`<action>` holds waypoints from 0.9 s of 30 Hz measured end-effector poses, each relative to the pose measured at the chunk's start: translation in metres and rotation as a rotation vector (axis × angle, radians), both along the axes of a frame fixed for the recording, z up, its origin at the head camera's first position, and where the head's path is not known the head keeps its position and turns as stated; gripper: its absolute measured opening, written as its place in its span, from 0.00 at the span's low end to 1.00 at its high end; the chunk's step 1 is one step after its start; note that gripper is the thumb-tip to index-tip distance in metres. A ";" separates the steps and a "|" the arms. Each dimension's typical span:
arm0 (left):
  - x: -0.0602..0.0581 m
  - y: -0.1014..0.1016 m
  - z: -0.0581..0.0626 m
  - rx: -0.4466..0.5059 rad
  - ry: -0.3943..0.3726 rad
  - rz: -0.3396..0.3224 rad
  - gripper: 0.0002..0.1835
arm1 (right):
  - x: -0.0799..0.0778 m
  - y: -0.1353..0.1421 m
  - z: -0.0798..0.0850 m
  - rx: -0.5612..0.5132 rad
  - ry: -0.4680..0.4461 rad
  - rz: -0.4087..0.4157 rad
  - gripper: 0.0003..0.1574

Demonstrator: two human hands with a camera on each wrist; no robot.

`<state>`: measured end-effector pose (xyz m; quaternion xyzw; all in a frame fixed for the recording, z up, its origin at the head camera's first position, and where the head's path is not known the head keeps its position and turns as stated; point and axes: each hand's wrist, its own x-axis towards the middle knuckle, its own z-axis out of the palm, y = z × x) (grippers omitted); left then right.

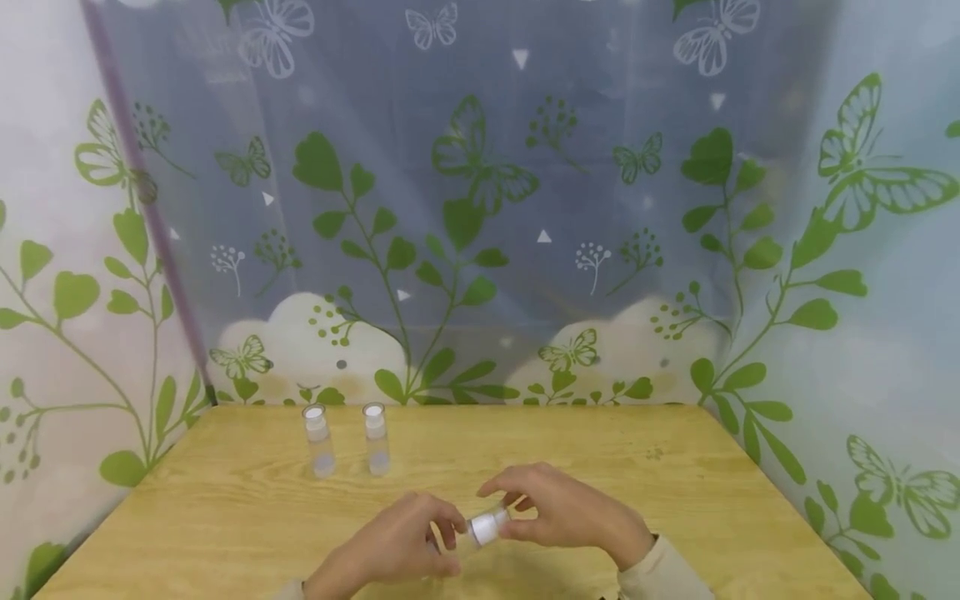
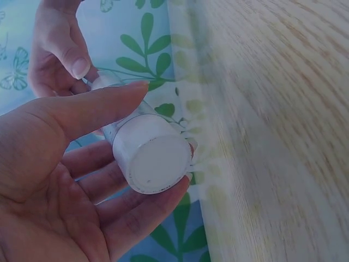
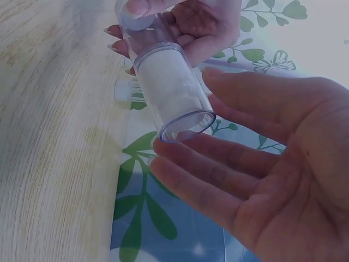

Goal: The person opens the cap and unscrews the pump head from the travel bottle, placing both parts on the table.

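Note:
A small clear cosmetic bottle (image 3: 169, 82) with a white collar under a transparent cap is held tilted above the table. My left hand (image 1: 408, 537) grips it near its white base (image 2: 158, 158), thumb on one side and fingers on the other. At the cap end is my right hand (image 1: 558, 512), its thumb and fingers spread around the transparent cap (image 3: 188, 125). The right fingers are fairly straight; whether their tips touch the cap is hard to tell.
Two similar capped bottles, one (image 1: 319, 442) beside the other (image 1: 377, 440), stand upright at the back left of the wooden table (image 1: 585, 450). A patterned curtain (image 1: 570, 275) with leaves and butterflies hangs behind the table and along both sides.

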<state>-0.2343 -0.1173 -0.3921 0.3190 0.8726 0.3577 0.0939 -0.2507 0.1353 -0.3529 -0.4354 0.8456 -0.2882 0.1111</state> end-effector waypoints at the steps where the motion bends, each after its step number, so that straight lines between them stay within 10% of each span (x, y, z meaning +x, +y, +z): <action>1: 0.000 0.000 0.001 -0.004 0.004 0.004 0.20 | 0.000 0.000 0.001 0.002 0.007 0.004 0.26; 27: 0.004 0.005 -0.003 -0.026 -0.043 -0.010 0.19 | 0.002 -0.009 -0.008 0.035 -0.017 0.037 0.12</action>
